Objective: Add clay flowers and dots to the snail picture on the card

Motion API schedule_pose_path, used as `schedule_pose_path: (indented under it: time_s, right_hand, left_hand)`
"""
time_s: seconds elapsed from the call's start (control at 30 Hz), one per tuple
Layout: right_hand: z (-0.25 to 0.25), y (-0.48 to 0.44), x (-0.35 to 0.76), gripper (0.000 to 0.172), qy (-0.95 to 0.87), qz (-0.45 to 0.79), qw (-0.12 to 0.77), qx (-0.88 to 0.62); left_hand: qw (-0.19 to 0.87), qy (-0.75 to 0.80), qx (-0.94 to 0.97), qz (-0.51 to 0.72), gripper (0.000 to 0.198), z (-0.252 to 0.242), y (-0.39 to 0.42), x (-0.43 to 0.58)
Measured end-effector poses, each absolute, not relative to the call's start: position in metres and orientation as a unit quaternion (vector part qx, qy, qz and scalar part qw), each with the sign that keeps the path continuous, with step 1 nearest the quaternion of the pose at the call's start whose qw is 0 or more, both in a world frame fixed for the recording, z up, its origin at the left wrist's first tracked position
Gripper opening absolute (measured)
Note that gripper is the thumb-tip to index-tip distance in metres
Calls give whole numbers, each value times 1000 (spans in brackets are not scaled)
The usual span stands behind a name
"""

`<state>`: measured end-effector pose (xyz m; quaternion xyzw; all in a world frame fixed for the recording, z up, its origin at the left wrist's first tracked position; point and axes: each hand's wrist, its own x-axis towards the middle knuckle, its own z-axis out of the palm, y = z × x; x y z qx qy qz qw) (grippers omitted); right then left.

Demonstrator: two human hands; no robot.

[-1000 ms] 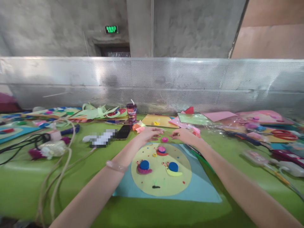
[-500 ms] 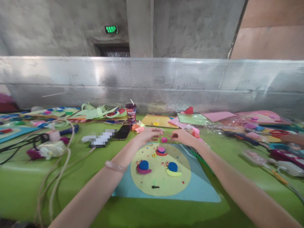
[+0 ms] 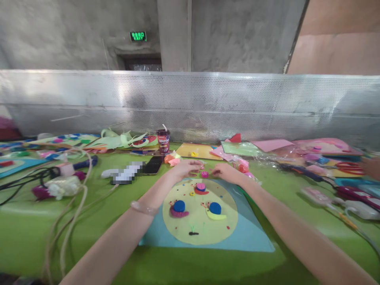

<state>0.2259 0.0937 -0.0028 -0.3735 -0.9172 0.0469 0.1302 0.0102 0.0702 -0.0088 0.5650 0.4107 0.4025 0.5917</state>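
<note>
A blue sheet [image 3: 252, 233] with a pale yellow disc [image 3: 184, 233] lies before me. Three clay snails sit on the disc: one with a pink top [image 3: 201, 187], one purple with a blue shell [image 3: 179, 206], one yellow with a blue shell [image 3: 215, 208]. Beyond the sheet's far edge is a small pink spotted piece [image 3: 204, 174], between my hands. To its left my left hand [image 3: 186, 168] has its fingers stretched out, thumb apart. To its right my right hand [image 3: 225, 171] has bunched fingertips; whatever they hold is too small to make out.
A drink cup [image 3: 164, 141] with a straw stands behind a phone [image 3: 153, 165]. Cables [image 3: 84, 198] and a glue gun [image 3: 77, 164] lie at left. Coloured paper [image 3: 271, 145] and clear plastic [image 3: 261, 160] are at back right. Another person's hand [image 3: 371, 168] is at the right edge.
My hands keep nearly the same pose around the pink spotted piece. At the right edge, the other person's hand has shifted rightward.
</note>
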Motion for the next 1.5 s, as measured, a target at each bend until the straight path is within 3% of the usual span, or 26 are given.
schedule_pose_path:
  time_s: [0.43, 0.53, 0.7, 1.5]
  right_hand:
    - [3, 91, 227, 23, -896, 50, 205, -390]
    - [0, 93, 226, 16, -898, 53, 192, -391]
    - [-9, 99, 229, 22, -897, 62, 158, -408]
    - [-2, 89, 222, 32, -904, 40, 155, -396]
  left_hand:
    - [590, 418, 558, 407, 31, -5, 65, 12]
    - [588, 420, 561, 404, 36, -3, 63, 13]
    - [584, 424, 567, 399, 39, -4, 63, 13]
    - [571, 407, 603, 381, 27, -10, 71, 9]
